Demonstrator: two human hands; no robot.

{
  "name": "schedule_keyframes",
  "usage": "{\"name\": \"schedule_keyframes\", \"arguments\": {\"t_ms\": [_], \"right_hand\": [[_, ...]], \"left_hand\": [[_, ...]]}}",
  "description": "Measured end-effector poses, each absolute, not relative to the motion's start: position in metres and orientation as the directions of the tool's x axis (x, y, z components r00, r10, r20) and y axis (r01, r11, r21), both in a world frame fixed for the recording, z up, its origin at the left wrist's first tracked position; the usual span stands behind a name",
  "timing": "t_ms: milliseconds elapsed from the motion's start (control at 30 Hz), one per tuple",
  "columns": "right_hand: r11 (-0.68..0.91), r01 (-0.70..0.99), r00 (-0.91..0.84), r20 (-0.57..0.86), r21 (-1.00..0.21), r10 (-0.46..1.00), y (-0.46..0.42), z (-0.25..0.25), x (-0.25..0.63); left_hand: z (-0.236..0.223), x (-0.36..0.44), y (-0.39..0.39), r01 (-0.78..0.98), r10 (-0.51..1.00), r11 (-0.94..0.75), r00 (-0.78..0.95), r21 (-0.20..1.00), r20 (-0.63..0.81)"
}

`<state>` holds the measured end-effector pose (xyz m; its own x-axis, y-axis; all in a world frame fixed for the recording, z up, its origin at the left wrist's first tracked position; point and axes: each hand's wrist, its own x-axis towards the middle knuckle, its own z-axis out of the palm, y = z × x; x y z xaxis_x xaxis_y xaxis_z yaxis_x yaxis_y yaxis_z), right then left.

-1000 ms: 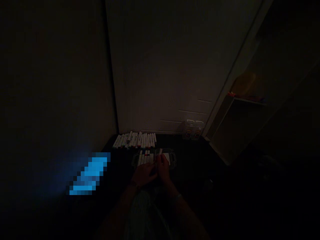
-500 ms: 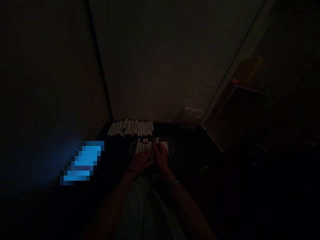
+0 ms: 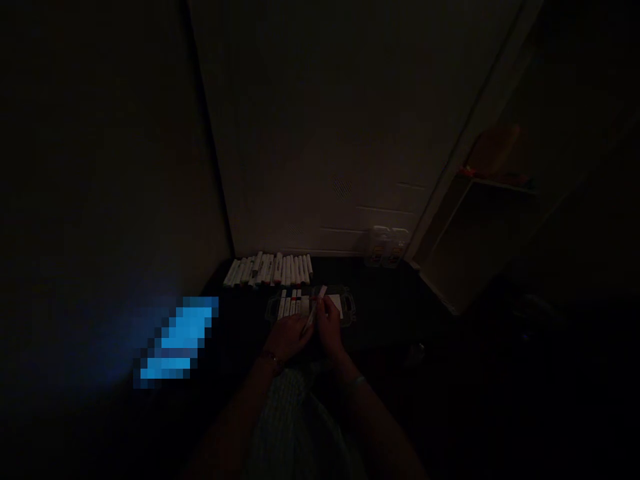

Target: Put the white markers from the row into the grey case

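A white marker (image 3: 313, 315) slants up between my two hands over an open clear plastic case (image 3: 271, 309). My left hand (image 3: 289, 337) is closed around its lower part. The fingers of my right hand (image 3: 330, 327) pinch it nearer the upper end, which sticks out above them. Several white markers (image 3: 287, 305) lie side by side in the left part of the case, some with coloured bands. A pale card or sheet (image 3: 336, 303) shows in the right part, partly behind my right hand. Dim light hides fine detail of the fingers.
Several more white markers (image 3: 270, 269) lie in a row at the back of the dark table, by the wall. Two clear plastic packages (image 3: 387, 247) stand at the back right. A glowing blue pixelated patch (image 3: 183, 340) is at left, a shelf unit (image 3: 465, 233) at right.
The marker in my hands now leans to the right, with its upper end showing above my right fingers. The whole view has shifted, so things sit slightly lower and further right.
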<state>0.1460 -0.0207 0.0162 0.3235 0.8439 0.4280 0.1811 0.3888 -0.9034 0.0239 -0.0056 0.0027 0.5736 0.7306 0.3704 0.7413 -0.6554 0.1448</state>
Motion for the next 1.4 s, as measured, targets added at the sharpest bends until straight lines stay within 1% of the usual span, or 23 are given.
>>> {"name": "schedule_keyframes", "arguments": {"t_ms": [233,333,500,667,833,1000,1133,1267,1400], "right_hand": [[0.391,0.115,0.361,0.405,-0.913,0.84,-0.017,0.008,0.145],[0.405,0.141,0.352,0.428,-0.903,0.832,-0.017,0.007,0.145],[0.384,0.2,0.328,0.431,-0.901,0.841,-0.017,0.009,0.145],[0.352,0.261,0.334,0.426,-0.899,0.841,-0.016,0.007,0.145],[0.348,0.281,0.333,0.431,-0.894,0.839,-0.015,0.004,0.145],[0.359,0.268,0.351,0.438,-0.894,0.828,-0.012,-0.001,0.142],[0.369,0.241,0.353,0.435,-0.898,0.828,-0.008,-0.007,0.142],[0.368,0.229,0.362,0.429,-0.901,0.827,-0.007,-0.006,0.142],[0.364,0.214,0.35,0.419,-0.906,0.838,-0.01,-0.001,0.142]], "left_hand": [[0.004,0.024,-0.01,0.762,0.727,-0.639,0.554,0.105,0.406],[0.004,0.024,-0.01,0.763,0.729,-0.638,0.558,0.1,0.396],[0.005,0.024,-0.009,0.771,0.746,-0.627,0.554,0.11,0.369],[0.01,0.023,-0.012,0.75,0.737,-0.647,0.571,0.137,0.362],[0.011,0.023,-0.013,0.741,0.741,-0.649,0.566,0.17,0.361],[0.004,0.02,-0.009,0.748,0.753,-0.634,0.541,0.196,0.375],[0.0,0.02,-0.005,0.727,0.738,-0.654,0.552,0.209,0.388],[0.002,0.021,-0.007,0.731,0.739,-0.652,0.552,0.202,0.386],[0.004,0.021,-0.008,0.775,0.771,-0.608,0.525,0.171,0.361]]}}
